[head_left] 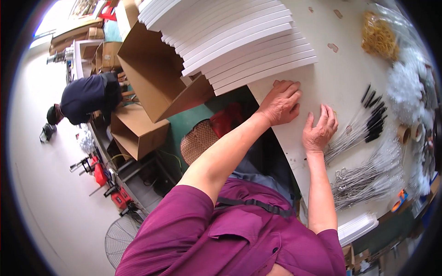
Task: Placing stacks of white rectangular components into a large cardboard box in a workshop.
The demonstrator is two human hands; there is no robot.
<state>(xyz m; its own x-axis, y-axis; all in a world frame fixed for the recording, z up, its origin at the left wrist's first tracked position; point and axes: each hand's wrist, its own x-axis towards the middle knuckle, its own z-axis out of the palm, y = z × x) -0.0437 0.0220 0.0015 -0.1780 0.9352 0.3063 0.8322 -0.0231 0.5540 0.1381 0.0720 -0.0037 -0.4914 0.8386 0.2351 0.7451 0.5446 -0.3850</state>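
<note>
My left hand (282, 102) rests on the white tabletop (287, 140) near its edge, just below a tall stack of flat white boxes (258, 55). Its fingers are bent and slightly apart, with nothing visible in them. To its right, my right hand (321, 129) lies on the table with thumb and fingers apart, also holding nothing I can see. Beside that hand are thin wire-handled brushes with black bristles (376, 120). Nearer to me lies a larger pile of wire-handled brushes with whitish ends (363, 177).
A clear bag of yellow rubber bands (380, 37) and tape rolls (404, 134) lie on the right. Open cardboard boxes (152, 69) stand left of the table, near a woven-topped seat (199, 140) and a fan (122, 237). Farther left, another person (90, 99) bends over.
</note>
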